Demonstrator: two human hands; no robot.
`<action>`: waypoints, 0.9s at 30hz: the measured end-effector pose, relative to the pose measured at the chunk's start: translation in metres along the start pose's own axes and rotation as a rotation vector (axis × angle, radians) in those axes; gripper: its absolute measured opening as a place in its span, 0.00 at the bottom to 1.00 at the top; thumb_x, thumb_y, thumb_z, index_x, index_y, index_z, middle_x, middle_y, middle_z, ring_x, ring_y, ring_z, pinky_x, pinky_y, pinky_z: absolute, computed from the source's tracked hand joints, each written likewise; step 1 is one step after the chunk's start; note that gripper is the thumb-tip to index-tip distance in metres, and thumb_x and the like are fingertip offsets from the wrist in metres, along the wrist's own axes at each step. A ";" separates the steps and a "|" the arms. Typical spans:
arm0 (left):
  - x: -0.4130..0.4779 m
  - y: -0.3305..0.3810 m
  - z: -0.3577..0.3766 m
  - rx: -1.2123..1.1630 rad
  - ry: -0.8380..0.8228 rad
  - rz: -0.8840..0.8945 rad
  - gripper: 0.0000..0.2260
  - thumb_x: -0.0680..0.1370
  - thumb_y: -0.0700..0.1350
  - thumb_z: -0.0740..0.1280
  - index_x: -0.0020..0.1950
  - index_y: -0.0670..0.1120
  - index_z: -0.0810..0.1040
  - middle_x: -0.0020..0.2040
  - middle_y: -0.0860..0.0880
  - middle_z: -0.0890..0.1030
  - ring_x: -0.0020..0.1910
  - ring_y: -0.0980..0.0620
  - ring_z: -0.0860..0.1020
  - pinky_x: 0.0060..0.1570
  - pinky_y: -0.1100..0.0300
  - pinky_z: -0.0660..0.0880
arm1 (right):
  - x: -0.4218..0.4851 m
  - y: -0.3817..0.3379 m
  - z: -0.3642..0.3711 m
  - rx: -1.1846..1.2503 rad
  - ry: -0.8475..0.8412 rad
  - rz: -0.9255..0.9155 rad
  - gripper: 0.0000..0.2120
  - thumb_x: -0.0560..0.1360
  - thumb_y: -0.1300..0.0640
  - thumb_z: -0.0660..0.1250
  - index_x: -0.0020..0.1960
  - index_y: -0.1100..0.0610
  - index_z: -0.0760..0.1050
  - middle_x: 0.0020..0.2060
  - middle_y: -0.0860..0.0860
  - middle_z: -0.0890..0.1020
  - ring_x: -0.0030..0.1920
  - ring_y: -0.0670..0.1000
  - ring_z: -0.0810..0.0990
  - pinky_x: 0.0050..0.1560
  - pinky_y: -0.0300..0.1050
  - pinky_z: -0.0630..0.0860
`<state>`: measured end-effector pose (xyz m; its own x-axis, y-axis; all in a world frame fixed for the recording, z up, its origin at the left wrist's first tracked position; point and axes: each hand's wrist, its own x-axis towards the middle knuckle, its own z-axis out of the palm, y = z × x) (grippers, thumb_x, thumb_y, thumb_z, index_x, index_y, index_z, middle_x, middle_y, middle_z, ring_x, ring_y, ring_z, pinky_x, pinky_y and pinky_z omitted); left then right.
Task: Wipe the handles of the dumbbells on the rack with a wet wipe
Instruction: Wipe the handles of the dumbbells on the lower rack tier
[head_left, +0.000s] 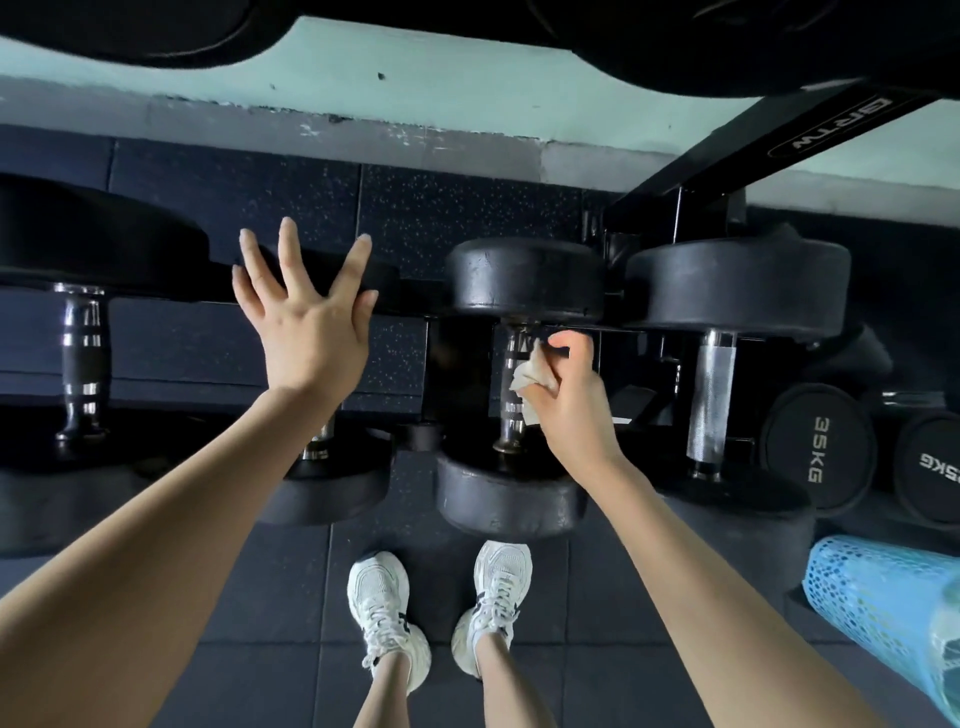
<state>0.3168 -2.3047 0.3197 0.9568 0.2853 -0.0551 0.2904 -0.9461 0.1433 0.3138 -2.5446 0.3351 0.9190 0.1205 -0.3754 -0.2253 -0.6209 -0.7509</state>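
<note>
Your right hand (569, 384) pinches the wet wipe (532, 376) against the middle dumbbell's handle (513, 387) on the rack (779, 135), so the cloth wraps the grip. Your left hand (306, 317) is spread flat on the neighbouring dumbbell's head (332, 275), probably for balance.

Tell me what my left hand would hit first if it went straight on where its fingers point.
Probably the far black head of the dumbbell beneath your open left hand, though depth is unclear.
</note>
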 end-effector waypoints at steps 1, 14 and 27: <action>0.000 0.000 -0.001 -0.002 -0.008 0.000 0.20 0.82 0.55 0.53 0.74 0.60 0.60 0.76 0.35 0.51 0.72 0.27 0.46 0.69 0.32 0.48 | -0.001 0.000 -0.001 -0.047 -0.004 -0.048 0.13 0.74 0.67 0.65 0.57 0.60 0.66 0.36 0.43 0.75 0.42 0.48 0.80 0.45 0.38 0.74; -0.082 0.010 -0.040 -0.479 0.195 -0.164 0.12 0.72 0.36 0.63 0.53 0.43 0.81 0.52 0.42 0.78 0.50 0.40 0.76 0.51 0.60 0.66 | -0.027 -0.025 -0.016 -0.042 -0.063 0.030 0.14 0.77 0.63 0.65 0.61 0.57 0.77 0.50 0.46 0.82 0.49 0.39 0.79 0.55 0.34 0.75; -0.159 0.119 0.001 -0.639 -0.040 -0.520 0.26 0.76 0.60 0.56 0.63 0.41 0.75 0.60 0.42 0.77 0.60 0.43 0.75 0.60 0.50 0.72 | 0.020 -0.042 -0.037 -0.545 -0.478 -0.506 0.15 0.78 0.64 0.60 0.64 0.60 0.74 0.62 0.50 0.77 0.65 0.47 0.72 0.63 0.24 0.61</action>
<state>0.1989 -2.4632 0.3446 0.7011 0.6456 -0.3028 0.6579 -0.4219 0.6238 0.3533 -2.5445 0.3792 0.6052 0.7165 -0.3470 0.4700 -0.6734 -0.5707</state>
